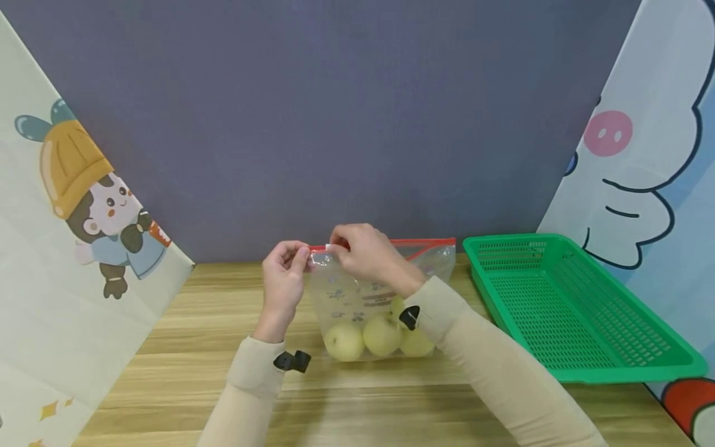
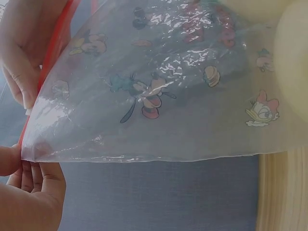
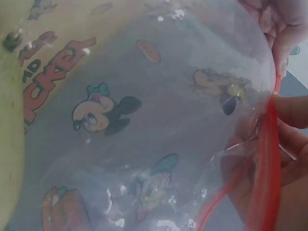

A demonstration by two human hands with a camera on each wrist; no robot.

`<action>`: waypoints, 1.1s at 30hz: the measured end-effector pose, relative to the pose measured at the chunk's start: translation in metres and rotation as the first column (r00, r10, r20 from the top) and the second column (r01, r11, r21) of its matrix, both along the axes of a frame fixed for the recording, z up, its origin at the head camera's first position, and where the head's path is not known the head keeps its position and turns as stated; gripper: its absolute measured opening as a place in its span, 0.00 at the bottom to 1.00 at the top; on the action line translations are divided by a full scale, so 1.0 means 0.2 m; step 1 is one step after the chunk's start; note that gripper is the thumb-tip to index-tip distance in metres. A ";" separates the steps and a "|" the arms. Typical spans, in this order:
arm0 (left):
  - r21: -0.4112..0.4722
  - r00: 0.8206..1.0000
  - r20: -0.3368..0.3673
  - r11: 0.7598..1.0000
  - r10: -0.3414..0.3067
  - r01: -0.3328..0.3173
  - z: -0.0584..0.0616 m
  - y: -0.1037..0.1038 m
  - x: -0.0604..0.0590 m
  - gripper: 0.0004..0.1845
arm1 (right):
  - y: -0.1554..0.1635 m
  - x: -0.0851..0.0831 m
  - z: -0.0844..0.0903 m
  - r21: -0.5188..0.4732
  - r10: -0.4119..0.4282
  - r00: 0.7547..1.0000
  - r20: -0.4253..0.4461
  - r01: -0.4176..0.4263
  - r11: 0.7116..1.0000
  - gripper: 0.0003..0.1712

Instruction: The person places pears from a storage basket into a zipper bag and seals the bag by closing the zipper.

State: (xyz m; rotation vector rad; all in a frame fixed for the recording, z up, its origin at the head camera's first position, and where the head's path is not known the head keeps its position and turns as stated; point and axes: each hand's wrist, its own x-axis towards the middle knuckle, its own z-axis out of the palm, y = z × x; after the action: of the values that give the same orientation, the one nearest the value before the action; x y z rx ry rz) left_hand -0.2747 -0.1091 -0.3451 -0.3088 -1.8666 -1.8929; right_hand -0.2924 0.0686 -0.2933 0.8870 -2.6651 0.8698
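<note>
A clear zip bag point(image 1: 357, 295) printed with cartoon figures stands upright on the wooden table point(image 1: 391, 397), with several pale yellow-green apples point(image 1: 382, 335) at its bottom. Its red zip strip point(image 1: 427, 242) runs along the top. My left hand point(image 1: 286, 273) pinches the bag's top left corner. My right hand point(image 1: 365, 251) pinches the zip strip just to the right of it, at the white slider. In the left wrist view the bag film point(image 2: 163, 86) fills the frame, with the left hand's fingers point(image 2: 29, 178) at its corner. The right wrist view shows the bag film point(image 3: 144, 125) and the red strip point(image 3: 267, 163) close up.
A green perforated plastic tray point(image 1: 570, 304) lies empty on the right side of the table. A grey-blue wall stands behind, with cartoon-printed panels at the left point(image 1: 72, 205) and right point(image 1: 642, 155). Bare wood lies in front of the bag.
</note>
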 end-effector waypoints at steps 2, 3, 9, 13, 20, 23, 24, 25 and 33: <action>-0.001 1.000 0.003 1.000 0.005 -0.005 0.00 0.00 0.00 0.06 | 0.01 0.00 0.00 -0.001 0.002 1.000 0.001 -0.002 1.000 0.08; -0.003 1.000 0.005 1.000 0.008 -0.008 0.00 0.00 0.01 0.06 | 0.01 0.00 0.00 -0.003 0.003 1.000 0.001 -0.003 1.000 0.08; 0.000 1.000 0.011 1.000 0.007 -0.007 -0.01 0.00 0.00 0.06 | 0.03 0.00 0.00 -0.003 0.005 1.000 0.004 -0.005 1.000 0.08; 0.012 1.000 0.005 1.000 -0.001 0.001 -0.01 0.00 -0.01 0.05 | 0.04 0.00 -0.01 -0.007 0.002 1.000 -0.007 -0.002 1.000 0.08; 0.010 1.000 0.000 1.000 0.008 -0.008 -0.01 0.00 -0.01 0.05 | 0.06 0.00 -0.01 -0.014 0.007 0.999 -0.034 -0.007 1.000 0.07; 0.009 1.000 0.003 1.000 0.008 -0.008 -0.01 0.00 -0.01 0.05 | 0.07 0.00 -0.01 -0.013 0.004 0.999 -0.036 -0.005 1.000 0.07; 0.009 1.000 0.003 1.000 0.008 -0.008 -0.01 0.01 -0.01 0.05 | 0.08 -0.01 -0.01 -0.015 0.004 0.999 -0.036 -0.004 1.000 0.07; 0.008 1.000 0.002 1.000 0.005 -0.005 -0.01 0.01 -0.01 0.06 | 0.08 -0.01 -0.01 -0.015 0.001 0.999 -0.036 -0.002 1.000 0.07; 0.004 1.000 -0.001 1.000 0.010 -0.010 0.00 0.02 0.00 0.07 | 0.10 -0.01 -0.01 -0.007 0.001 0.999 -0.047 -0.001 1.000 0.08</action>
State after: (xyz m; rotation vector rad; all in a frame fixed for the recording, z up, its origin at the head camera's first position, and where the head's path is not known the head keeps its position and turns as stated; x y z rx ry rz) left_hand -0.2755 -0.1061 -0.3446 -0.2986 -1.8597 -1.8893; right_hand -0.2942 0.0888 -0.2957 0.8960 -2.6205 0.8471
